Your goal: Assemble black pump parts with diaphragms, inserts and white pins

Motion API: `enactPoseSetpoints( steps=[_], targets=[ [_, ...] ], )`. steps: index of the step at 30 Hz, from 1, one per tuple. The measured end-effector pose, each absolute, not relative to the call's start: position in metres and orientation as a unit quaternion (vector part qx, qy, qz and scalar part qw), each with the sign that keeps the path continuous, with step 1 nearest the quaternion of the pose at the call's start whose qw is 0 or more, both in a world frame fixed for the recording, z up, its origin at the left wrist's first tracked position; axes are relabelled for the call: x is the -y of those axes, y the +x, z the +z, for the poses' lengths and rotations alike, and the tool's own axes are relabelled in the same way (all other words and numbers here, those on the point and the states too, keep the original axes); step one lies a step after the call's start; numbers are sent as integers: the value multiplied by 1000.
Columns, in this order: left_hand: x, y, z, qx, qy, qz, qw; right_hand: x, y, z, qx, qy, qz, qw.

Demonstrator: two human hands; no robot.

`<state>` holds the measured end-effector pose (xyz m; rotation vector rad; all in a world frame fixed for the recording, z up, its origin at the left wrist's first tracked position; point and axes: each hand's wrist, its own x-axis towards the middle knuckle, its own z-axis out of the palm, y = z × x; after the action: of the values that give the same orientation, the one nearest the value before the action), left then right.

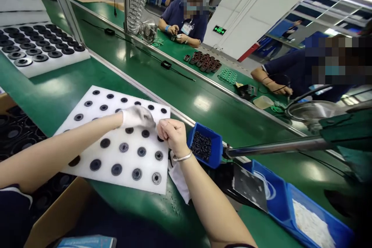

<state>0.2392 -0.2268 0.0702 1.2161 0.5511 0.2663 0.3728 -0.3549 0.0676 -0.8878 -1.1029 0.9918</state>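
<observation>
My left hand (138, 117), in a white glove, is over the upper right of a white foam sheet (113, 159). Its fingers are curled together and slightly blurred; whatever they hold is hidden. Just to its right, my bare right hand (174, 135) has thumb and fingers pinched, and I cannot make out what lies between them. The two hands nearly meet. Rows of round black parts (116, 169) with centre holes sit on the sheet, some covered by my left arm. A blue bin (218, 145) of small black parts (201, 146) stands beside my right wrist.
Stacked foam (31, 69) with dark discs stands at the far left. A metal rail (128, 73) runs behind the sheet. A metal arm (270, 146) crosses at right, above blue trays (280, 201). Below left is a carton (58, 209) of black parts. Co-workers (186, 19) sit opposite.
</observation>
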Motion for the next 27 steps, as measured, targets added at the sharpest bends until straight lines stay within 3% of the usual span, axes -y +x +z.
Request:
enactPoseSetpoints(
  steps=[7, 13, 16, 20, 27],
  targets=[
    [225, 212, 74, -348, 412, 159, 827, 356, 372, 63, 462, -375, 473, 649],
    [241, 218, 72, -330, 453, 125, 818, 358, 369, 67, 461, -391, 461, 650],
    [246, 217, 71, -356, 492, 132, 784, 358, 369, 97, 464, -366, 417, 691],
    [249, 216, 66, -308, 452, 133, 827, 361, 373, 139, 425, -344, 380, 746],
    [271, 223, 70, -292, 472, 44, 831, 370, 380, 142, 317, -327, 395, 798]
  ],
)
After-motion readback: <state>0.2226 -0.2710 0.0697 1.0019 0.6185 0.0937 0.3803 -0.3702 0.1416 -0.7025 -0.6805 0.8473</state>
